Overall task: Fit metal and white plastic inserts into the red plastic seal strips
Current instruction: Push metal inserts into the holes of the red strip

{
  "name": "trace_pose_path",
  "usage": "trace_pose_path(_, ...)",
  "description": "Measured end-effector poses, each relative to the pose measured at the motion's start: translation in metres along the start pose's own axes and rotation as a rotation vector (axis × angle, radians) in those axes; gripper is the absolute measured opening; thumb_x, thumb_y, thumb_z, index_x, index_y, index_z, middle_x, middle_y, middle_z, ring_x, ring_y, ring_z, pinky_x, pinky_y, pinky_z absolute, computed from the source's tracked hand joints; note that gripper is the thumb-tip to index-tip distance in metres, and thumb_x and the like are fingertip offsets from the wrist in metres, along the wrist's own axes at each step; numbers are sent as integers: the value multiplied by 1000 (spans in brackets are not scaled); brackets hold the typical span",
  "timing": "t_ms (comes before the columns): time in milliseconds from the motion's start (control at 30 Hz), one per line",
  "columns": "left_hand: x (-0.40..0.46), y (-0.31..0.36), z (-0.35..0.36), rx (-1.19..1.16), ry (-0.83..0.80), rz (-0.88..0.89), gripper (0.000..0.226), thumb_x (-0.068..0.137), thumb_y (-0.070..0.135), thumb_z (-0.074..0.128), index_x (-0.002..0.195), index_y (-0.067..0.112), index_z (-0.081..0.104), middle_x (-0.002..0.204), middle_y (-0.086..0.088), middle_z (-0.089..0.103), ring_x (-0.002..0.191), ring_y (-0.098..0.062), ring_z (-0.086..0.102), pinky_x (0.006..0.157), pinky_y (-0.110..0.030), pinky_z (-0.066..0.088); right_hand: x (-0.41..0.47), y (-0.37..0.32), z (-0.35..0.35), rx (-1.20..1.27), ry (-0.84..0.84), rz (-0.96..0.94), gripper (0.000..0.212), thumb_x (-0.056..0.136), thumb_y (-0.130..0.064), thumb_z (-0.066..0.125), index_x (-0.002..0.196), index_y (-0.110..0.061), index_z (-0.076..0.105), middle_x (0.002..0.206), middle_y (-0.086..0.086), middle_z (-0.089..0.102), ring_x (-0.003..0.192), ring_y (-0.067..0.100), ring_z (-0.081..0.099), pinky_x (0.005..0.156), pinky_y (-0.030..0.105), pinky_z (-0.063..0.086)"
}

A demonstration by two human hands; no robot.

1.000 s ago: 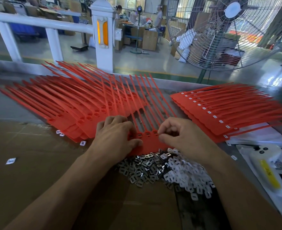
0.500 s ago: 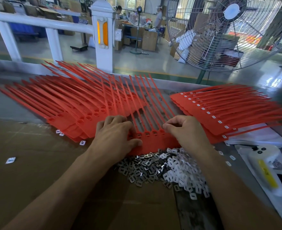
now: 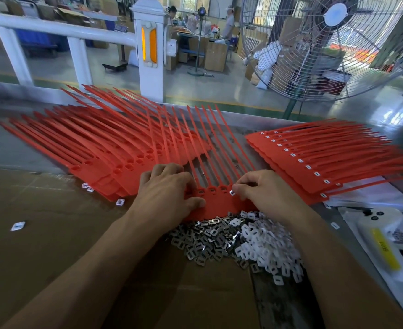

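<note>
A panel of joined red seal strips (image 3: 215, 200) lies in front of me, its tails pointing away. My left hand (image 3: 164, 193) rests on the panel's left part, thumb pressing its flat tab. My right hand (image 3: 264, 193) pinches a small insert (image 3: 232, 192) at the rightmost pocket of the panel. Just below the panel lies a heap of metal inserts (image 3: 205, 241) beside a heap of white plastic inserts (image 3: 264, 248).
A fanned pile of red strips (image 3: 96, 150) lies at left, another stack with white inserts fitted (image 3: 314, 160) at right. A white tool with a yellow label (image 3: 383, 243) lies on a bag far right. Loose inserts (image 3: 17, 226) dot the cardboard. A large fan (image 3: 326, 43) stands beyond the table.
My right hand rose from the insert heaps to the panel's right pocket, bringing a small insert in its fingertips. My left hand stayed on the panel.
</note>
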State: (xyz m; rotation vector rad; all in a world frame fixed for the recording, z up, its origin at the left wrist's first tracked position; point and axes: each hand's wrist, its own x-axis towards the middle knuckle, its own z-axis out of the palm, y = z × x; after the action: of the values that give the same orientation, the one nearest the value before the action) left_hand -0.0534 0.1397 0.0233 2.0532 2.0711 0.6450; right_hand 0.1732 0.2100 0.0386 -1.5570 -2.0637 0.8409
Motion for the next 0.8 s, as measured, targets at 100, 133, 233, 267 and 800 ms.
trace_pose_path(100, 0, 0, 0, -4, 3, 1, 43, 83, 69, 63, 116, 42, 64, 147, 13, 40, 138, -13, 21, 112, -39, 13, -1, -1, 0, 3, -13, 4, 18, 100, -37, 66, 86, -30, 76, 77, -13, 73, 74, 5, 68, 66, 24, 43)
trace_pose_path(133, 0, 0, 0, -4, 2, 1, 42, 83, 69, 63, 116, 42, 64, 147, 13, 40, 138, -13, 21, 112, -39, 13, -1, -1, 0, 8, -13, 8, 18, 100, -37, 65, 87, -30, 75, 78, -12, 74, 77, 8, 69, 67, 24, 44)
trace_pose_path(233, 0, 0, 0, 0, 3, 3, 43, 83, 68, 63, 116, 42, 64, 147, 13, 40, 138, -14, 22, 112, -40, 13, -1, 1, 0, 10, -17, 10, 18, 102, -36, 63, 89, -31, 74, 80, -15, 74, 79, 4, 69, 68, 23, 45)
trace_pose_path(267, 0, 0, 0, -1, 4, 5, 43, 83, 68, 63, 117, 42, 64, 147, 12, 40, 139, -14, 22, 113, -40, 13, -1, 1, -1, 1, -18, 5, 17, 102, -36, 63, 90, -32, 74, 81, -17, 74, 78, -1, 68, 68, 22, 44)
trace_pose_path(800, -2, 2, -1, 1, -4, 1, 44, 84, 67, 63, 120, 41, 64, 148, 12, 40, 139, -14, 21, 114, -40, 13, 8, 2, 5, 105, 104, 57, 11, 97, -30, 67, 91, -27, 76, 80, -4, 78, 60, 8, 59, 52, 19, 44)
